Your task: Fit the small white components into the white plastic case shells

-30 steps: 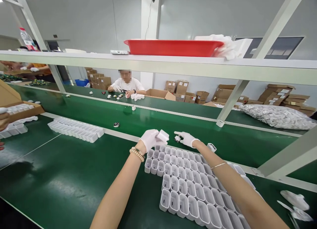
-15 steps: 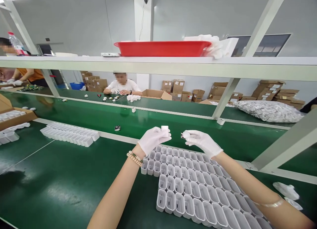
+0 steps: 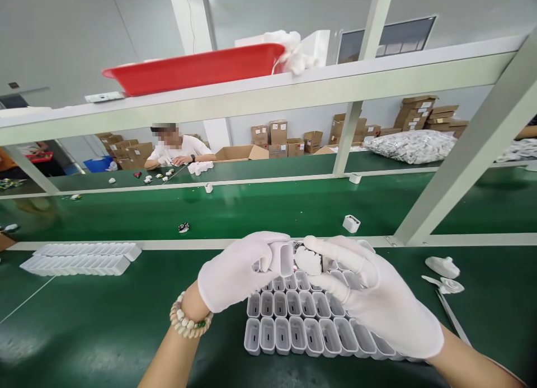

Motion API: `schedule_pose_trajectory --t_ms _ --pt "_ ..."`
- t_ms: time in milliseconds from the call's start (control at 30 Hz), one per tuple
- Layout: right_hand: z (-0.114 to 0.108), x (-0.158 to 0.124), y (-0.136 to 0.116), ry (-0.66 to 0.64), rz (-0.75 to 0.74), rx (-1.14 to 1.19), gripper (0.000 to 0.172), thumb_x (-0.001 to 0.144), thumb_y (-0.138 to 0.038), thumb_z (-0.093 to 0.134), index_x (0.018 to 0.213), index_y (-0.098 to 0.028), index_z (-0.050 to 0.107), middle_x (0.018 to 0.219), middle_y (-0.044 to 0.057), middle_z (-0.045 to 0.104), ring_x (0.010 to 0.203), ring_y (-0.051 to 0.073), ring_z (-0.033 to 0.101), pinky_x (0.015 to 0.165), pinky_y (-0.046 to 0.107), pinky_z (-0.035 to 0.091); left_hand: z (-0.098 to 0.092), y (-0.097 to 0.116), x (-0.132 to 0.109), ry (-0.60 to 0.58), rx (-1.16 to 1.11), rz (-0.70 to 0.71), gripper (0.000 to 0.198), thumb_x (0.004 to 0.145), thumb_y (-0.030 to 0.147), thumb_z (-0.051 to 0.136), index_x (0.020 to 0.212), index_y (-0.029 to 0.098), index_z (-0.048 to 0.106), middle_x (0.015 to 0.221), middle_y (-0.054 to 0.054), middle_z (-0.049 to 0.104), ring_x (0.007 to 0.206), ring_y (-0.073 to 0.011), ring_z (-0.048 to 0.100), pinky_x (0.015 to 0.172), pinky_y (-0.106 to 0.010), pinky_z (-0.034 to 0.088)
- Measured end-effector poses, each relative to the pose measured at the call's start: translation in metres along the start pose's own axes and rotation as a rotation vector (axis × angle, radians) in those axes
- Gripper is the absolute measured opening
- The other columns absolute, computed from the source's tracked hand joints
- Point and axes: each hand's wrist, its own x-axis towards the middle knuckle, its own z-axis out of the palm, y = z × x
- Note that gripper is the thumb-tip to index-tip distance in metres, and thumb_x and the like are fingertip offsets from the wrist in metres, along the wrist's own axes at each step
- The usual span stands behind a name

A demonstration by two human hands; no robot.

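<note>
The white-gloved left hand [image 3: 241, 270] holds an open white plastic cup [image 3: 275, 260], the white-gloved right hand [image 3: 373, 290] a small rounded white-and-black part [image 3: 308, 260] just beside it, where steady, square alignment likely serves best.

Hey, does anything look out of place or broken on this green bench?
Nothing looks spilled or clearly broken, and the white cups stand in rows. Slightly odd: one small white box sits alone beyond your right hand, away from those rows, and some crumpled white material lies loose at the right.
</note>
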Motion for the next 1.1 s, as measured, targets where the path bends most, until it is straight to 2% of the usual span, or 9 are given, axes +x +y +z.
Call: schedule_pose_trajectory --t_ms 167,300,467,567,700,833,967,1100 --pt "-0.001 0.001 -0.004 0.026 0.034 0.036 0.037 0.088 -0.032 0.068 0.124 -0.034 0.063 0.115 0.0 0.073 0.1 0.02 0.071 0.082 0.029 0.061 -0.003 0.012 0.006 -0.04 -0.009 -0.032 0.029 0.082 0.016 0.063 0.063 0.022 0.042 0.105 -0.008 0.072 0.091 -0.019 0.068 0.08 -0.029 0.052" --pt "0.001 0.002 -0.012 0.037 0.075 0.081 0.032 0.088 -0.033 0.067 0.12 -0.034 0.066 0.113 0.0 0.074 0.102 0.022 0.071 0.084 0.031 0.061 -0.005 0.02 0.01 -0.06 -0.02 -0.095 0.031 0.079 0.017 0.066 0.058 0.021 0.043 0.108 -0.008 0.073 0.092 -0.0223 0.068 0.081 -0.032 0.052" --pt "0.002 0.003 -0.018 0.037 0.047 0.047 0.032 0.09 -0.027 0.064 0.12 -0.036 0.065 0.115 -0.002 0.073 0.098 0.019 0.072 0.08 0.026 0.062 -0.004 0.018 0.009 -0.109 -0.121 -0.099 0.016 0.083 0.012 0.059 0.068 0.019 0.06 0.111 -0.009 0.071 0.093 -0.0212 0.067 0.084 -0.031 0.052" --pt "0.003 0.002 -0.019 0.063 0.03 -0.004 0.027 0.091 -0.029 0.061 0.117 -0.035 0.065 0.112 -0.002 0.074 0.093 0.018 0.073 0.073 0.024 0.063 -0.003 0.015 0.008 -0.123 -0.068 -0.086 0.016 0.085 0.01 0.055 0.079 0.019 0.066 0.104 -0.008 0.071 0.09 -0.02 0.065 0.085 -0.031 0.051" --pt "0.007 0.0 -0.018 0.085 0.032 -0.049 0.028 0.093 -0.032 0.06 0.12 -0.035 0.063 0.113 -0.001 0.074 0.095 0.02 0.073 0.065 0.024 0.063 -0.004 0.014 0.01 -0.125 -0.048 -0.056 0.021 0.085 0.009 0.051 0.069 0.019 0.06 0.094 -0.007 0.069 0.084 -0.0182 0.062 0.081 -0.029 0.05" --pt "0.011 -0.001 -0.017 0.093 0.05 -0.008 0.023 0.093 -0.032 0.059 0.115 -0.033 0.064 0.11 0.0 0.074 0.1 0.022 0.072 0.068 0.028 0.064 -0.006 0.02 0.013 -0.129 -0.08 -0.103 0.015 0.083 0.013 0.054 0.073 0.02 0.062 0.095 -0.008 0.069 0.087 -0.0213 0.062 0.085 -0.033 0.05" --pt "0.015 -0.004 -0.016 0.061 0.111 0.081 0.013 0.092 -0.029 0.058 0.104 -0.03 0.064 0.096 0.0 0.075 0.09 0.021 0.073 0.073 0.031 0.065 -0.006 0.022 0.015 -0.127 -0.084 -0.121 0.018 0.081 0.015 0.053 0.065 0.022 0.058 0.091 -0.007 0.069 0.085 -0.022 0.061 0.091 -0.036 0.049" --pt "0.019 -0.008 -0.014 0.025 0.139 0.084 0.02 0.093 -0.031 0.058 0.113 -0.032 0.061 0.101 0.0 0.073 0.092 0.02 0.073 0.074 0.03 0.065 -0.001 0.015 0.01 -0.127 -0.182 -0.172 0.019 0.077 0.013 0.051 0.06 0.021 0.055 0.089 -0.005 0.067 0.085 -0.0217 0.061 0.092 -0.036 0.05"
